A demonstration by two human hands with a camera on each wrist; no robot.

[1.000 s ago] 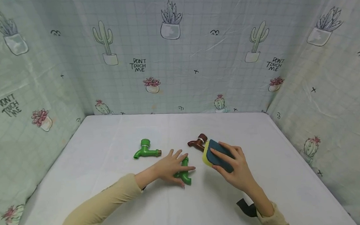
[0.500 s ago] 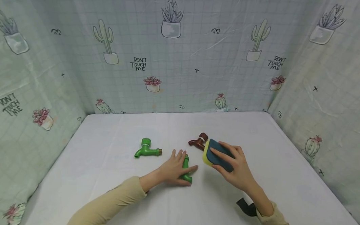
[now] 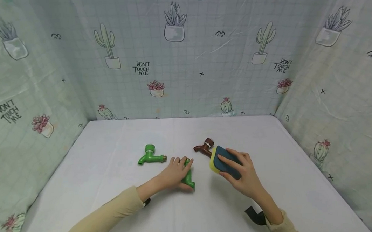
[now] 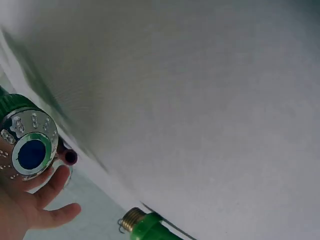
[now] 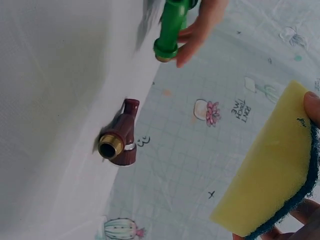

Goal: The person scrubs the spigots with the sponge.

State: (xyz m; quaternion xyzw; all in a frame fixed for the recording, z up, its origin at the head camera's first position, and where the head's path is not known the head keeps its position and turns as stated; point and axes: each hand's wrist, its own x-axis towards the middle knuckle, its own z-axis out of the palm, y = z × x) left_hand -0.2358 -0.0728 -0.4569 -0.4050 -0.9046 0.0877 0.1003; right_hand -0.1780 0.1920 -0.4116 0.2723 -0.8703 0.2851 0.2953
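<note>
Left hand (image 3: 173, 174) drawn together around the held green tap (image 3: 188, 179): half a second ago its fingers were splayed wide across the fitting, whereas now they are gathered and curled about it, and the tap lies slightly farther to the left than before. Right hand (image 3: 246, 177) unchanged, pinching the yellow-and-blue sponge (image 5: 272, 162) between thumb and fingers. From where I stand, the held tap is near the middle of the white table (image 3: 127, 133), between the second green tap (image 3: 151, 158) and the sponge; whether it touches the surface I cannot tell. Its long axis runs fore and aft, the near end skewed a little to the right; the spout points toward the person, the brass-tipped inlet away. Its chromed, blue-centred cap (image 4: 31, 150) shows beside the palm in the left wrist view. The second green tap, by contrast, lies crosswise, spout to the left and threaded inlet to the right. The brown tap (image 3: 203, 148) lies just beyond the sponge, spout leftward, its inlet end covered by the sponge in the head view.
</note>
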